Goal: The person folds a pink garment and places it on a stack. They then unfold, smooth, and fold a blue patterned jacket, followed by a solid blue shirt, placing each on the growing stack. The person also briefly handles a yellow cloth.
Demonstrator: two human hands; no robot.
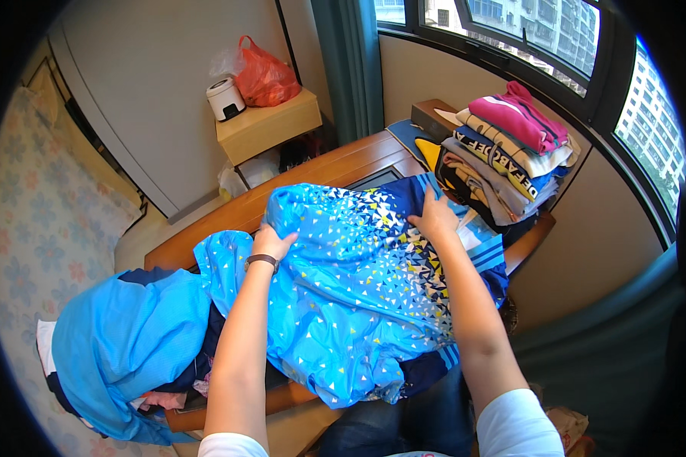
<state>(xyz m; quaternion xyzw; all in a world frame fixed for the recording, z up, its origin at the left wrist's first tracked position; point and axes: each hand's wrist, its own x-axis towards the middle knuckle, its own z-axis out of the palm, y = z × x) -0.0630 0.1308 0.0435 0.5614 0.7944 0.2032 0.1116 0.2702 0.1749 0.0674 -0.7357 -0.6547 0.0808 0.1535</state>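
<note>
A light blue jacket (343, 285) with white, yellow and navy triangles lies spread and rumpled in front of me, over a wooden bench and partly over my lap. My left hand (271, 243), with a brown wristband, grips the fabric at its upper left part. My right hand (437, 217) rests on the navy part by a striped cuff or hem at the upper right, thumb and index finger spread; whether it pinches the cloth I cannot tell. The striped edge (487, 251) of another part lies right of that hand.
A stack of folded clothes (491, 160) stands at the bench's right end, beside a brown box (429, 114). More blue clothing (131, 331) is heaped at the left. The wooden bench (320, 165) runs behind the jacket. Beyond it, a small cabinet (268, 128) holds a red plastic bag (266, 77) and a white canister (224, 100).
</note>
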